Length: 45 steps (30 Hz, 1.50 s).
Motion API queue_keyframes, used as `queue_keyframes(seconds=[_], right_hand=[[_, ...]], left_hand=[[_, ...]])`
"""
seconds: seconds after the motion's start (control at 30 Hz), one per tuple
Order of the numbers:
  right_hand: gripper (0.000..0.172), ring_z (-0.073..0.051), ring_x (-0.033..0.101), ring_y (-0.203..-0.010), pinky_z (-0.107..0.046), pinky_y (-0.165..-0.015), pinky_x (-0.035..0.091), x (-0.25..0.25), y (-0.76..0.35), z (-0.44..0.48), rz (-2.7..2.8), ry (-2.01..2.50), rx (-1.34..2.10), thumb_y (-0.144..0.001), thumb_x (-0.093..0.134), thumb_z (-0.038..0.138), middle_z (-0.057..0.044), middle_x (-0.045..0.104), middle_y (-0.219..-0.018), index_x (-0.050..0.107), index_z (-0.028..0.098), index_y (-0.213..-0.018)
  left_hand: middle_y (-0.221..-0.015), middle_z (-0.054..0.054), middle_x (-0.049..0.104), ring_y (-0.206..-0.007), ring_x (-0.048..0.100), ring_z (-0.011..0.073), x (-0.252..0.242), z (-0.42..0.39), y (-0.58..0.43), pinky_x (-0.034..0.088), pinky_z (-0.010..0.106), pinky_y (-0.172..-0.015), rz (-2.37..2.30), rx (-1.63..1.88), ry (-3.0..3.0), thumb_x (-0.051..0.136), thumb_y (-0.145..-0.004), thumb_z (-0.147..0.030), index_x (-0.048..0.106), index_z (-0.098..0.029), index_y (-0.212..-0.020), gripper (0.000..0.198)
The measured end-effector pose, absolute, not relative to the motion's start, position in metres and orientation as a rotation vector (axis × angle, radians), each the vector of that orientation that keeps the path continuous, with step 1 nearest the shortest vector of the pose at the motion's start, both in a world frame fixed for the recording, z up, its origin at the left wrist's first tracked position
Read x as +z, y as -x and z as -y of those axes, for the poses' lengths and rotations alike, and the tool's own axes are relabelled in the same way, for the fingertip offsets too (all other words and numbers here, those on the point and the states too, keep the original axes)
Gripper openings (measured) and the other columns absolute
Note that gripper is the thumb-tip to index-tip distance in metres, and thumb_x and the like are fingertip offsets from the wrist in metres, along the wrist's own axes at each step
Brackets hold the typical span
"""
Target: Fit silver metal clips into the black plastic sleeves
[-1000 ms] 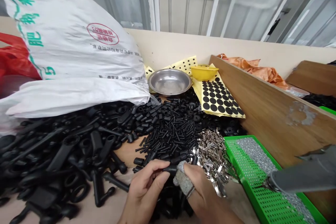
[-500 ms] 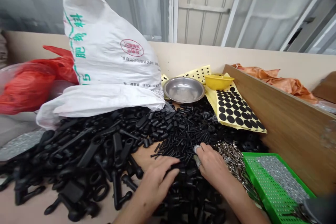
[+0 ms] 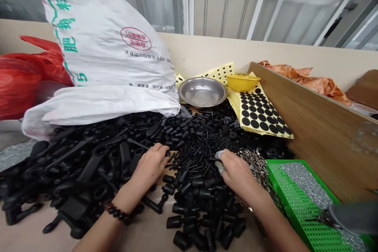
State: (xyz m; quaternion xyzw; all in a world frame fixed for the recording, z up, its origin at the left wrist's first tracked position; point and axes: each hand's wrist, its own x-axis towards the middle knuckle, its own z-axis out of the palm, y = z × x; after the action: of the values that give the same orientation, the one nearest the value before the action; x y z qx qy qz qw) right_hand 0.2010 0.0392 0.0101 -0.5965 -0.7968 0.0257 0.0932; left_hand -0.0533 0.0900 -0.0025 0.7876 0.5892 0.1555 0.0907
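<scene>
My left hand (image 3: 152,162) is at the right edge of a heap of black crank handles (image 3: 91,165). Its fingers are closed, and the dark end of a black part (image 3: 167,152) shows at the fingertips; the rest is hidden. My right hand (image 3: 238,171), grey wrapping on its fingertips, pinches at the right side of a pile of thin black screws (image 3: 196,153). A small dark screw-like piece juts from its fingers. Between the hands and nearer me lie many short black cylindrical sleeves (image 3: 197,201).
A steel bowl (image 3: 203,92) and a yellow bowl (image 3: 242,82) stand behind the piles, beside a sheet of black round stickers (image 3: 261,114). A white sack (image 3: 112,55) rises at back left. At right are metal pieces (image 3: 255,165), a green basket (image 3: 298,201) and a wooden board (image 3: 310,134).
My left hand has moved left and away from me to the crank handles, and its fingers have closed. My right hand has shifted slightly. The whole view has also shifted.
</scene>
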Motion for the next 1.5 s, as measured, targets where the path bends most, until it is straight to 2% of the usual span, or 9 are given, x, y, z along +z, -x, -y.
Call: queue_keyframes(seconds=[0.1,0.17,0.33,0.57,0.8,1.0,1.17,1.33,1.5], right_hand=[[0.018,-0.017,0.050,-0.075,-0.026,-0.066,0.038,0.019,-0.194,-0.031,2.366,1.610,0.152,-0.075,0.041,0.003,-0.003,0.054,-0.082,0.044,0.020,-0.076],[0.020,-0.017,0.047,-0.073,-0.027,-0.063,0.037,0.024,-0.188,-0.025,2.328,1.466,0.201,-0.070,0.040,0.000,-0.003,0.052,-0.079,0.041,0.020,-0.072],[0.025,-0.019,0.043,-0.068,-0.030,-0.059,0.036,0.027,-0.184,-0.015,2.258,1.310,0.175,-0.057,0.037,-0.002,-0.004,0.048,-0.073,0.036,0.021,-0.067],[0.028,-0.020,0.043,-0.071,-0.031,-0.062,0.039,0.028,-0.183,-0.009,2.351,1.324,-0.029,-0.060,0.038,-0.005,-0.005,0.049,-0.077,0.043,0.020,-0.071],[0.030,-0.022,0.048,-0.077,-0.035,-0.070,0.044,0.022,-0.184,-0.004,2.345,1.340,-0.010,-0.066,0.036,-0.004,-0.007,0.052,-0.082,0.048,0.018,-0.083],[0.038,-0.020,0.053,-0.073,-0.029,-0.064,0.045,0.024,-0.192,0.000,2.321,1.261,0.137,-0.055,0.033,-0.005,-0.005,0.056,-0.079,0.047,0.020,-0.080],[0.029,-0.019,0.053,-0.070,-0.028,-0.063,0.045,0.029,-0.188,0.006,2.326,1.265,0.236,-0.067,0.033,-0.002,-0.004,0.056,-0.076,0.046,0.021,-0.079],[0.022,-0.019,0.053,-0.078,-0.028,-0.072,0.043,0.031,-0.190,0.008,2.325,1.251,0.339,-0.072,0.036,0.001,-0.005,0.057,-0.080,0.045,0.020,-0.078],[0.017,-0.015,0.050,-0.074,-0.026,-0.069,0.039,0.029,-0.192,0.007,2.300,1.283,0.566,-0.079,0.035,0.005,-0.001,0.052,-0.079,0.041,0.021,-0.075]], left_hand=[[-0.089,0.005,0.064,-0.079,0.062,0.0194,0.011,-0.079,0.039,0.048,0.028,-0.072,-1.603,0.591,-2.294,0.045,-0.085,-0.028,0.062,-0.017,-0.100,0.025],[-0.085,0.002,0.067,-0.077,0.063,0.0174,0.018,-0.069,0.027,0.048,0.024,-0.070,-1.490,0.658,-2.256,0.044,-0.086,-0.032,0.063,-0.018,-0.092,0.024],[-0.061,-0.002,0.061,-0.057,0.058,0.0149,0.018,-0.050,0.011,0.046,0.023,-0.055,-1.185,0.865,-1.868,0.052,-0.082,-0.031,0.064,-0.017,-0.090,0.020],[-0.082,0.002,0.066,-0.076,0.060,0.0181,0.020,-0.042,0.007,0.046,0.025,-0.068,-1.171,0.861,-1.967,0.055,-0.081,-0.024,0.067,-0.020,-0.091,0.016],[-0.082,0.004,0.065,-0.076,0.059,0.0178,0.021,-0.022,-0.006,0.043,0.026,-0.070,-1.111,0.892,-2.102,0.051,-0.084,-0.020,0.064,-0.018,-0.093,0.016],[-0.059,-0.003,0.056,-0.056,0.053,0.0136,0.012,-0.019,-0.008,0.040,0.022,-0.053,-1.083,0.809,-1.634,0.052,-0.082,-0.028,0.065,-0.017,-0.090,0.019],[-0.059,-0.002,0.057,-0.055,0.053,0.0141,0.011,-0.017,-0.009,0.043,0.023,-0.053,-1.046,0.840,-1.517,0.053,-0.078,-0.029,0.065,-0.016,-0.093,0.023],[-0.085,0.002,0.068,-0.080,0.061,0.0188,0.020,-0.013,-0.004,0.045,0.026,-0.074,-1.052,0.940,-1.841,0.054,-0.081,-0.022,0.067,-0.022,-0.094,0.019],[-0.077,0.001,0.068,-0.067,0.060,0.0167,0.023,-0.014,-0.004,0.046,0.023,-0.061,-1.051,0.898,-1.780,0.055,-0.079,-0.025,0.068,-0.021,-0.091,0.018]])
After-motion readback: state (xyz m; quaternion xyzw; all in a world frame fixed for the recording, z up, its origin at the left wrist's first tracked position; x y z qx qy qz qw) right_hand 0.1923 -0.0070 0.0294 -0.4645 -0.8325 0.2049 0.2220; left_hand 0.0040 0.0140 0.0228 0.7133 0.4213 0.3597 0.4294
